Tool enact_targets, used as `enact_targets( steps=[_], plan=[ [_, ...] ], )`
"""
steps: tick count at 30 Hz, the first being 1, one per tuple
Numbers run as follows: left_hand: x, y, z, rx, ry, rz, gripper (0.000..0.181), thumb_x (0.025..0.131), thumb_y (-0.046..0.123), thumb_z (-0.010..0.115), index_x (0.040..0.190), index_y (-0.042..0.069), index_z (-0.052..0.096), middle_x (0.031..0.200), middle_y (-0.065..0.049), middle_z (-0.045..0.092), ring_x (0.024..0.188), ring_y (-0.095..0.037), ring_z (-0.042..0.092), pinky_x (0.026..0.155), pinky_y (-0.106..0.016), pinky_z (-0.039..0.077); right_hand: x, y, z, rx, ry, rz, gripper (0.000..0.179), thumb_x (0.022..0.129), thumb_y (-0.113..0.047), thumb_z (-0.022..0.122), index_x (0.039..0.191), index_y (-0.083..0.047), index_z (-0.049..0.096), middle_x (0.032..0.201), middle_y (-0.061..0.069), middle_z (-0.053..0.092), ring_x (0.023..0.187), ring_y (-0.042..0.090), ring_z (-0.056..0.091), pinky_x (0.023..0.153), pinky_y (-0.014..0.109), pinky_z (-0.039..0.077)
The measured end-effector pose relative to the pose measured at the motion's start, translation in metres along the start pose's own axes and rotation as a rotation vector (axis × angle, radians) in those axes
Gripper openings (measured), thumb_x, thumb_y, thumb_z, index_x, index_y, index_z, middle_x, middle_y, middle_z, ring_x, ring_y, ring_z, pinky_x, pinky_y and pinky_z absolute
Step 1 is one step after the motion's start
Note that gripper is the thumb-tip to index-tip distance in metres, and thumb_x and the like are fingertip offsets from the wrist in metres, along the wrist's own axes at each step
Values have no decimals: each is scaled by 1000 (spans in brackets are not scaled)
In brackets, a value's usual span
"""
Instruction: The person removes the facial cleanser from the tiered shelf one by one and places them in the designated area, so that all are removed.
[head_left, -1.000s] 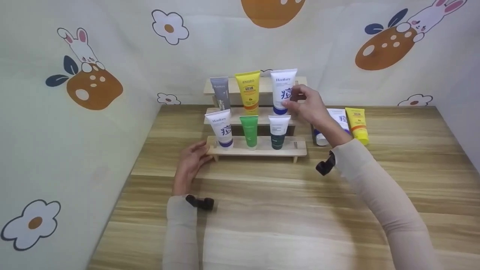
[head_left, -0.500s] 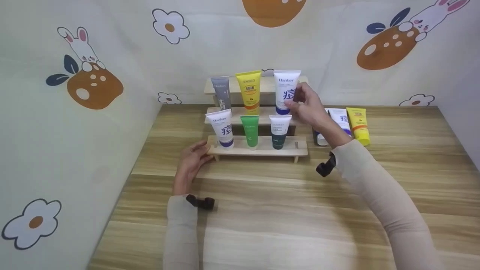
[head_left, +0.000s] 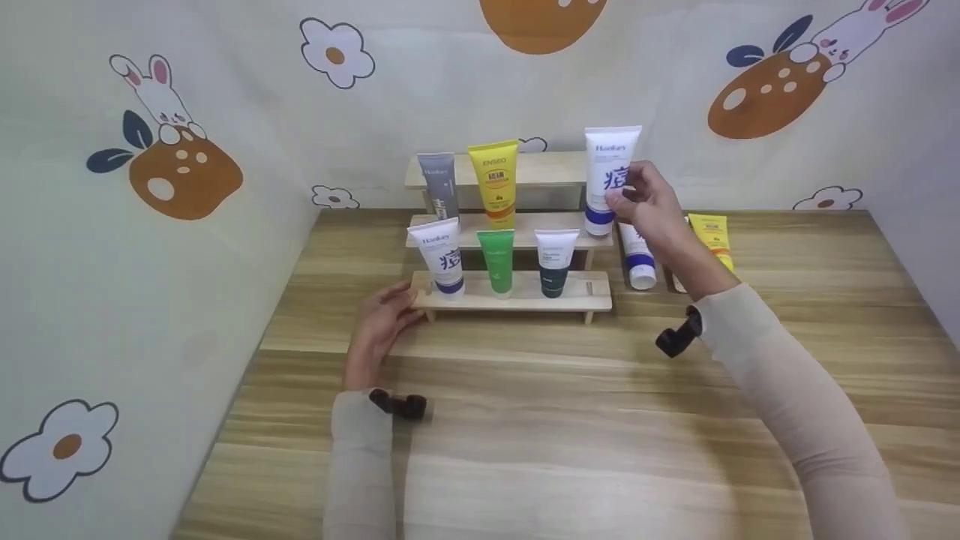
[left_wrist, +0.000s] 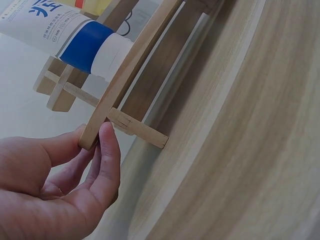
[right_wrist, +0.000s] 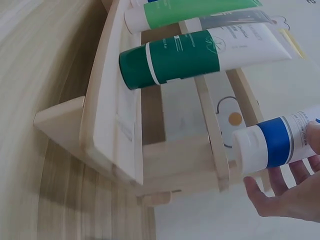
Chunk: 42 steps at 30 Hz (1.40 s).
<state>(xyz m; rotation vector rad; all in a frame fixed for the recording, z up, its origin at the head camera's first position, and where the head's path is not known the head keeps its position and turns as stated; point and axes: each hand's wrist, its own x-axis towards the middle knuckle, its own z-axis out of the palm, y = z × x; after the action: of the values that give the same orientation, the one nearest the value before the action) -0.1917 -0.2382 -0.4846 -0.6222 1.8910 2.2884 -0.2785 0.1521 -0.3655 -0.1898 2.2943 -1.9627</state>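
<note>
My right hand (head_left: 652,208) pinches a white squeeze tube with a blue band (head_left: 609,169) near the right end of the rack's middle shelf. In the right wrist view its white cap (right_wrist: 250,150) is beside that shelf's edge; whether they touch I cannot tell. Thumb and fingers of my left hand (left_wrist: 75,185) grip the left end of the wooden rack's bottom shelf (left_wrist: 117,90). On that shelf stand a white-and-blue tube (head_left: 441,259), a green tube (head_left: 496,261) and a white-and-dark-green tube (head_left: 555,262). A grey tube (head_left: 439,186) and a yellow tube (head_left: 495,184) stand on the middle shelf.
Right of the rack, another white-and-blue tube (head_left: 639,259) lies on the wooden table (head_left: 510,420). A yellow tube (head_left: 712,238) lies farther right, partly behind my right wrist. A patterned cloth wall (head_left: 420,90) rises behind the rack.
My right hand has moved right with the white-and-blue tube, from above the middle shelf's right part to its right end. My left hand stays at the bottom shelf's left end.
</note>
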Motion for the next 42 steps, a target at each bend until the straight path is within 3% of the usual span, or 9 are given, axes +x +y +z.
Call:
enact_targets(
  steps=[7,18,25,31,34,37,42],
  plan=[
    [1,0,1,27,-27,30,46,102,3,52,147,-4,42,146,-23,48,91,-11,66,87,-21,62,-6,7,-28,95,2,19,31,104,-15,53,133,-17,42,151,11,43,138,30,45,114,56,43],
    [0,-1,0,42,-24,30,47,102,6,53,147,-3,42,151,-19,46,104,-16,64,91,-24,61,-19,16,-70,102,12,83,46,101,-26,58,140,-22,36,162,10,29,145,32,32,123,63,29],
    [1,-1,-1,33,-31,34,48,102,5,53,148,-3,42,150,-20,46,97,-14,65,91,-23,61,-24,27,-97,88,83,91,49,100,-28,59,142,-23,35,164,8,27,143,29,31,126,62,24],
    [0,-1,-2,29,-30,29,47,102,5,54,147,-2,43,147,-21,48,94,-13,65,90,-23,61,-28,37,-116,95,167,96,35,101,-25,57,133,-24,42,157,9,37,131,20,44,122,45,37],
    [1,-1,-2,18,-28,31,46,102,5,54,146,-3,44,144,-21,50,91,-11,66,88,-23,62,-32,43,-126,129,200,90,31,100,-23,61,127,-24,46,142,2,49,121,15,50,107,29,49],
    [0,0,-1,11,-23,33,46,102,4,54,146,-4,44,142,-22,51,89,-10,67,86,-22,62,-35,48,-137,174,220,74,29,98,-21,64,122,-24,48,124,-7,53,111,11,53,88,16,54],
    [0,-2,0,6,-15,31,46,101,3,55,146,-4,45,143,-23,50,88,-12,67,87,-22,62,-40,55,-155,218,240,95,30,95,-23,68,120,-22,51,114,-7,57,102,8,58,82,14,57]
  ],
)
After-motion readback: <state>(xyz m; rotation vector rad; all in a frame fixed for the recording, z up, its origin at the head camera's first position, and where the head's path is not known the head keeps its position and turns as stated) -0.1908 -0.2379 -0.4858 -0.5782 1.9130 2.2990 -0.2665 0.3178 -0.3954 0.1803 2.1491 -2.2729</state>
